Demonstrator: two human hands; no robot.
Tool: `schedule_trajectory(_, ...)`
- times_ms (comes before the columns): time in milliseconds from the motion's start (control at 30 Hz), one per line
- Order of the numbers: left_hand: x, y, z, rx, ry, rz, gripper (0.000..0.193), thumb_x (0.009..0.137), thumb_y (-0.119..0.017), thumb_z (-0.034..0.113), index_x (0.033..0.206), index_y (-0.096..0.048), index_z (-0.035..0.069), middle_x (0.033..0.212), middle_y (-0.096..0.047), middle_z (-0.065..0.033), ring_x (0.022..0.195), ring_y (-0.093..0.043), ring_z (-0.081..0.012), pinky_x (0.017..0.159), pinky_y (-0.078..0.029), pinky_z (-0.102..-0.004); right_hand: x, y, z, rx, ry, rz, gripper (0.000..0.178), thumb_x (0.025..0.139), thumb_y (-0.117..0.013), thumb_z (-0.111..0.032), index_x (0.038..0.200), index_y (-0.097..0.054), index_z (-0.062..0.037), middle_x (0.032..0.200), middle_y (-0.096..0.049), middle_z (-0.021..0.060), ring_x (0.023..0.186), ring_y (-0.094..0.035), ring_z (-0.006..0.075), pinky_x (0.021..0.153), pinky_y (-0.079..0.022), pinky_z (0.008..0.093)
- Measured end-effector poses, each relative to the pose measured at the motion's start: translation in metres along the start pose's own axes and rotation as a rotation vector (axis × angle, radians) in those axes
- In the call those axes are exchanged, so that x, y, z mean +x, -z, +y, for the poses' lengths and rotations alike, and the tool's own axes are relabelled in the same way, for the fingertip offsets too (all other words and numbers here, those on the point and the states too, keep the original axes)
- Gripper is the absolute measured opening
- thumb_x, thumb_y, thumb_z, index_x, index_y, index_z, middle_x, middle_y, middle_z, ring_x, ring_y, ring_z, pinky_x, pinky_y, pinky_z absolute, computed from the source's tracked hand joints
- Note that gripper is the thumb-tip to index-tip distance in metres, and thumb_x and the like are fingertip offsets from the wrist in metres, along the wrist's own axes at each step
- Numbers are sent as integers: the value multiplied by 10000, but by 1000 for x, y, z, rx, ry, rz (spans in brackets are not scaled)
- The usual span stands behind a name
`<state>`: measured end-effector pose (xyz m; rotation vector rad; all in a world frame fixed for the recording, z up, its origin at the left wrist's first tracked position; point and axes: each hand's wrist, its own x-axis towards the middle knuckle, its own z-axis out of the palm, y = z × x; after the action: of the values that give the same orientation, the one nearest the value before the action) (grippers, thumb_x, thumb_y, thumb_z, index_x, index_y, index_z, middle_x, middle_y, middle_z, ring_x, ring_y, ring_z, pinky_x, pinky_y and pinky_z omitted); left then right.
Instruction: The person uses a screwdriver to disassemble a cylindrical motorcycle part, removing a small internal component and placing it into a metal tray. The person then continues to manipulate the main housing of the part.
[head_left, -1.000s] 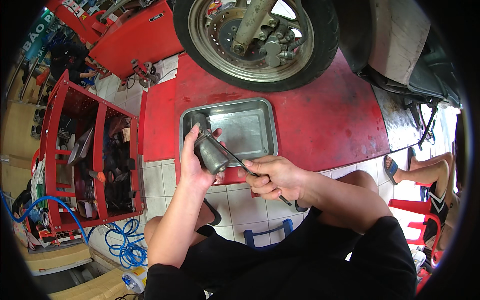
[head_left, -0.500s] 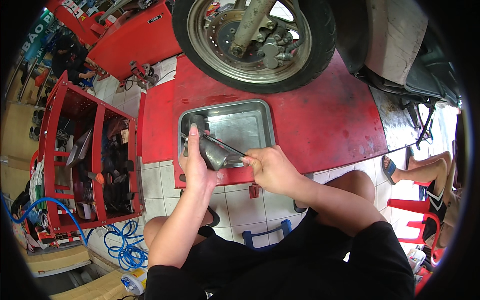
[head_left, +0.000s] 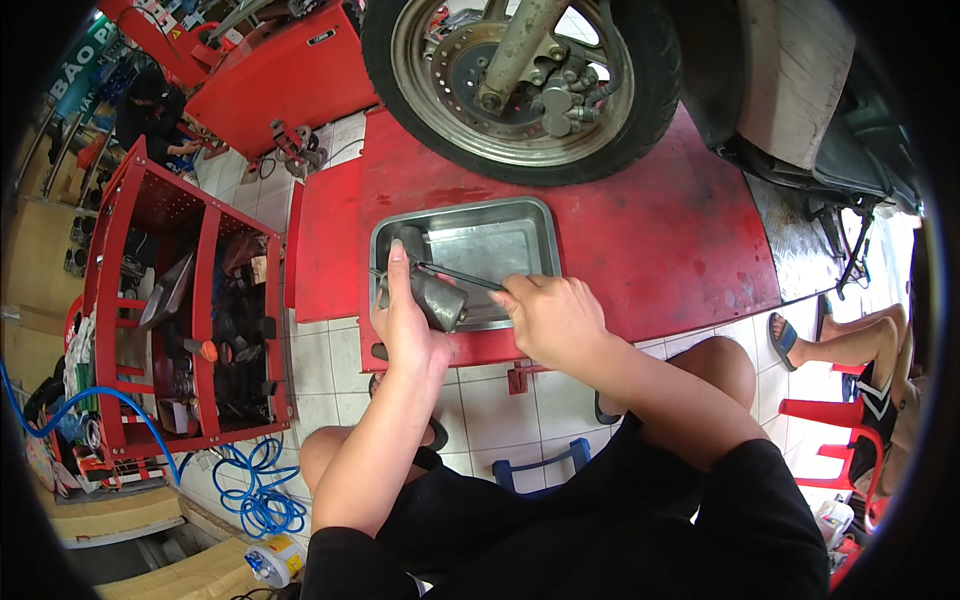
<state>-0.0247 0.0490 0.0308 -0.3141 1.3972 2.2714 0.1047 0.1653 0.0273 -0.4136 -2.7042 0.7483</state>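
My left hand (head_left: 408, 325) is closed around a grey metal cylinder (head_left: 438, 302), probably a small motor, tilted over the near left part of a shallow metal tray (head_left: 505, 248). More grey metal shows beyond my thumb; I cannot tell whether it belongs to the same part. My right hand (head_left: 556, 318) grips the near end of a thin, dark rod-shaped tool (head_left: 462, 277) at the tray's near right side. The tool slants leftward over the cylinder, its far end close to my left thumb. My fingers hide its handle.
The tray rests on a red lift platform (head_left: 660, 250). Beyond it stands a motorbike's front wheel (head_left: 505, 160). A red tool cart (head_left: 205, 330) and coiled blue hose (head_left: 262, 490) are at left. A blue stool (head_left: 545, 465) shows below; another person's legs (head_left: 850, 335) are at right.
The whole view has shifted slightly, moving the scene rightward. My right hand has turned a little and sits somewhat higher on the tool side. Both hands keep their grip.
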Motion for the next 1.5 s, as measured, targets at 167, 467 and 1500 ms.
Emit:
schedule_trajectory(167,-1,0,5,93,27,-84,414,889,-755,389,1077,-602,54,906,-633,-55,771,-636,-182,665,-558,-351,-1,10,4,611,-228,-237,261,1003,-537,-146,959,-681,67,693,-682,139,576,-656,229,604,-524,366)
schedule_trajectory(467,7,4,-9,196,112,-120,329,868,-800,282,1028,-629,50,893,-624,-41,730,-612,-163,631,-542,-347,4,25,18,677,-431,-586,237,852,-791,-109,935,-682,85,777,-717,138,690,-692,152,606,-525,288)
schedule_trajectory(1500,11,8,-8,342,528,-225,435,838,-774,468,995,-638,85,845,-641,-63,724,-647,-227,650,-562,-385,-2,12,37,1438,-370,-1199,462,880,-743,-73,1252,-501,54,1020,-697,152,940,-711,222,809,-585,330)
